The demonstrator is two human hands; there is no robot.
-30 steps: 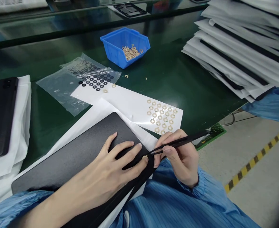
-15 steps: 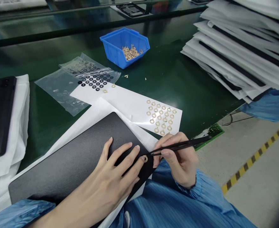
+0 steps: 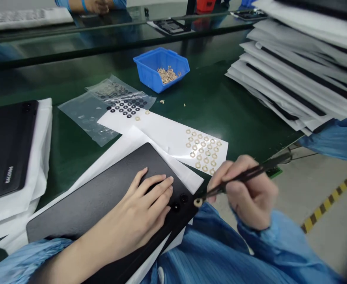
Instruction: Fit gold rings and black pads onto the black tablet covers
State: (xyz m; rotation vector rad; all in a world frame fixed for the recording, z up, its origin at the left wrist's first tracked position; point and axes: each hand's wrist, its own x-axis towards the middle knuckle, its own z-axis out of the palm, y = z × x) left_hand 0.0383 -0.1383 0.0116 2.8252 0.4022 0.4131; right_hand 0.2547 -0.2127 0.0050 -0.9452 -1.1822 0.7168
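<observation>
My left hand (image 3: 145,197) lies flat on a black laptop lid (image 3: 102,209), its fingertips just short of two black rings (image 3: 176,206) (image 3: 184,198) stuck near the lid's corner. My right hand (image 3: 247,193) grips black tweezers (image 3: 238,179) above the corner. A small gold ring (image 3: 197,202) sits at their tips, just beyond the lid's edge. Farther up, a white backing sheet (image 3: 173,142) carries gold rings (image 3: 203,152) in a cluster and black rings (image 3: 129,106) at its far end.
A blue bin (image 3: 160,69) of loose gold rings stands beyond the sheet, beside a clear plastic bag (image 3: 84,118). A stack of white sleeves (image 3: 291,79) rises at right, another black laptop (image 3: 8,150) lies at left, and a co-worker's hands (image 3: 96,4) show across the far bench.
My right hand and tweezers have moved right, away from my left fingertips, and the gold ring is now at the tweezer tips. My left hand has drawn back, uncovering the black rings. The view has tilted up.
</observation>
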